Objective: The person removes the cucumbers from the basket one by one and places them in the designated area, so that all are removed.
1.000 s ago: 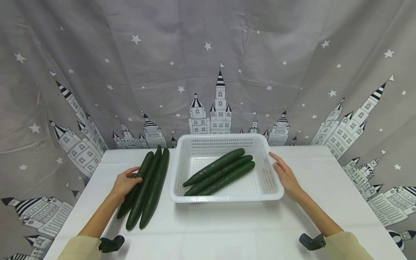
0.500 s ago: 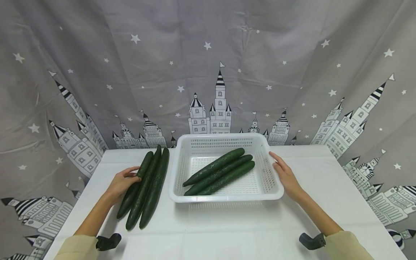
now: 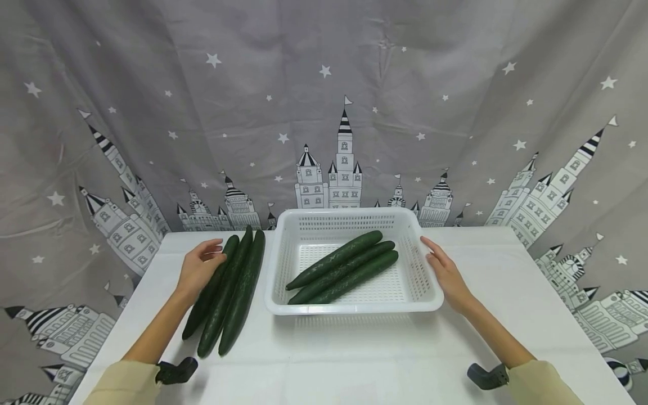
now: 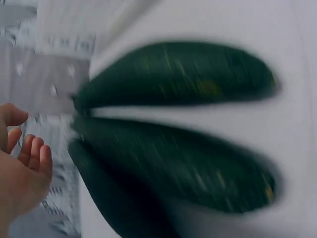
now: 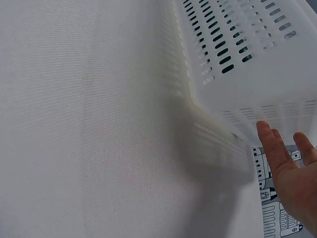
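Three dark green cucumbers lie side by side on the table at the left; the rightmost cucumber (image 3: 243,295) and the leftmost cucumber (image 3: 203,306) flank a middle one. Over the far part of the leftmost one hovers my left hand (image 3: 199,270), its fingers loosely bent. The left wrist view, blurred, shows this hand (image 4: 27,173) apart from the cucumbers (image 4: 178,74) with nothing in it. At centre stands a white perforated plastic basket (image 3: 354,308), where three more cucumbers (image 3: 339,261) lie slanted. My right hand (image 3: 450,284) rests against its right side, fingers fairly straight (image 5: 271,144).
A white cloth covers the table (image 3: 349,360). Behind it hangs a grey curtain (image 3: 324,50) printed with castles and stars. The basket stands a short gap to the right of the loose cucumbers.
My left hand, earlier at the middle of the leftmost cucumber, drew back slightly and has now moved up toward that cucumber's far end. My right hand, the basket and the cucumbers have stayed put.
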`<act>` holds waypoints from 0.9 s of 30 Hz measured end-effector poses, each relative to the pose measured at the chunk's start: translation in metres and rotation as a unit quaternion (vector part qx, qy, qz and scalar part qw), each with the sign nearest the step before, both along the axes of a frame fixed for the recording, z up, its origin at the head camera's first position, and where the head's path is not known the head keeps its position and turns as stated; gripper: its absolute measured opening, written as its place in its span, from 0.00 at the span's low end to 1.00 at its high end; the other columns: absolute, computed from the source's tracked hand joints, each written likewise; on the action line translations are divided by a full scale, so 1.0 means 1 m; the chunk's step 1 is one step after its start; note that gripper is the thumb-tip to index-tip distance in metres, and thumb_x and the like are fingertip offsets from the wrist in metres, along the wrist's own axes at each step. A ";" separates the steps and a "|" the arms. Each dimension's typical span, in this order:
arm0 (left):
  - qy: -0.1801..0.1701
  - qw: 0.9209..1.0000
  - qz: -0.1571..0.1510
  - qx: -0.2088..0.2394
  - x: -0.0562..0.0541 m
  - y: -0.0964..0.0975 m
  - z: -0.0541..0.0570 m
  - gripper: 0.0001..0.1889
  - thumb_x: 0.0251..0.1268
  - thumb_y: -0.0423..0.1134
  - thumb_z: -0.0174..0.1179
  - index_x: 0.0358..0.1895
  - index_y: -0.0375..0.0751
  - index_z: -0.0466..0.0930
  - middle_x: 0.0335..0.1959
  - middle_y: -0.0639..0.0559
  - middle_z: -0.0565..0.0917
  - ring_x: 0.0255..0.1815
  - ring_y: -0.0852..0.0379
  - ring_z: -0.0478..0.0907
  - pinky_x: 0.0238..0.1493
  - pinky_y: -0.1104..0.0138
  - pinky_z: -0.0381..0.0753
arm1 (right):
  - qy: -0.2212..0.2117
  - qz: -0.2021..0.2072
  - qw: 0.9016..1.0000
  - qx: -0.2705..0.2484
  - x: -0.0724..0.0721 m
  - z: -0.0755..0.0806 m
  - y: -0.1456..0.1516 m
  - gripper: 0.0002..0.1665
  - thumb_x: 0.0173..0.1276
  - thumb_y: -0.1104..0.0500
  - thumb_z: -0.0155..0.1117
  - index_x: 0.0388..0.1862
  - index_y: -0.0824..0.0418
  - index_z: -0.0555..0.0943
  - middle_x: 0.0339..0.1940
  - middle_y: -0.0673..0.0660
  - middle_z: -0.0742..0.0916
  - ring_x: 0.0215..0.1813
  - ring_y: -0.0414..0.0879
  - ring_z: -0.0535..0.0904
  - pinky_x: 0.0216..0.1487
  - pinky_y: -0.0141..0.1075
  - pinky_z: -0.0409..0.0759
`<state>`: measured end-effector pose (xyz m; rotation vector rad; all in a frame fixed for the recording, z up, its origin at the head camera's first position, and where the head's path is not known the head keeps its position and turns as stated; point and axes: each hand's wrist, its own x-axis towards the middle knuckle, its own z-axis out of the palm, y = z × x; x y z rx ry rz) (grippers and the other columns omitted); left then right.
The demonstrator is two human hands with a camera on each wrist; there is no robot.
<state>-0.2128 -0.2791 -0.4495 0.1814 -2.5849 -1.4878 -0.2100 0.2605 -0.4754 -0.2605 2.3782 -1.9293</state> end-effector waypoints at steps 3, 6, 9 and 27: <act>0.027 0.999 -0.030 0.009 -0.001 0.022 0.011 0.23 0.73 0.32 0.56 0.70 0.33 0.69 0.61 0.34 0.76 0.59 0.44 0.73 0.59 0.55 0.73 | -0.001 -0.001 1.000 -0.001 0.001 0.002 0.000 0.32 0.85 0.53 0.35 0.82 0.57 0.50 0.81 0.63 0.56 0.71 0.67 0.64 0.54 0.37 0.79; 0.044 0.997 -0.063 0.029 -0.002 0.044 0.018 0.22 0.73 0.31 0.57 0.68 0.32 0.71 0.60 0.35 0.77 0.59 0.44 0.74 0.57 0.67 0.74 | -0.005 -0.002 1.000 0.000 0.002 0.003 0.000 0.32 0.85 0.53 0.35 0.83 0.57 0.50 0.81 0.63 0.56 0.71 0.67 0.64 0.55 0.38 0.78; 0.050 0.993 -0.095 0.052 -0.003 0.064 0.024 0.22 0.72 0.31 0.59 0.67 0.32 0.72 0.60 0.35 0.78 0.60 0.43 0.75 0.52 0.76 0.74 | -0.006 -0.002 1.000 0.000 0.002 0.003 -0.001 0.32 0.85 0.53 0.35 0.83 0.57 0.49 0.81 0.63 0.56 0.72 0.67 0.63 0.57 0.41 0.78; 0.049 0.972 -0.212 0.086 -0.024 0.173 0.026 0.21 0.66 0.26 0.62 0.62 0.28 0.75 0.58 0.36 0.79 0.60 0.42 0.76 0.61 0.56 0.75 | -0.003 -0.006 1.000 0.013 0.000 0.000 0.000 0.31 0.85 0.52 0.35 0.83 0.55 0.50 0.81 0.63 0.56 0.71 0.67 0.64 0.57 0.42 0.78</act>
